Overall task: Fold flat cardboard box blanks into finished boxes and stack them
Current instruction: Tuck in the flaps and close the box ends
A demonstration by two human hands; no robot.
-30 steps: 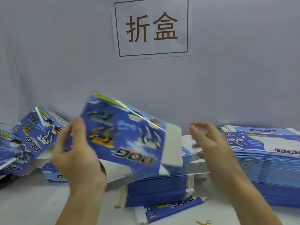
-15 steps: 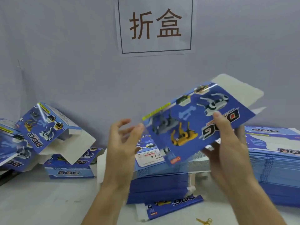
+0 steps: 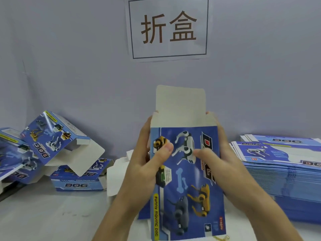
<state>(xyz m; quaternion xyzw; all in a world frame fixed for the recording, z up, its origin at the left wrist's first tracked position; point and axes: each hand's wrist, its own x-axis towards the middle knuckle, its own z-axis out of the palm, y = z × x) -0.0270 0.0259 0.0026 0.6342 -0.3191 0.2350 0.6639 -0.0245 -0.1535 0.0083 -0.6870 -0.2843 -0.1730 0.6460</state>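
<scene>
Table [image 3: 57, 218] of pale white against a grey wall with a paper sign [image 3: 167, 27], folded boxes [image 3: 57, 145] heaped at left and a stack of flat blanks [image 3: 284, 180] at right. Box blank [image 3: 188, 185], upright at centre with its white flap raised, hides the pile behind it, its lower edge cut off. Left hand [image 3: 145, 164] and right hand [image 3: 222, 164] clamp its sides, thumbs pressed on the printed front.

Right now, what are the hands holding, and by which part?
Both hands hold one blue box blank upright: left hand and right hand grip its upper side edges, thumbs pressed on the printed front.
</scene>
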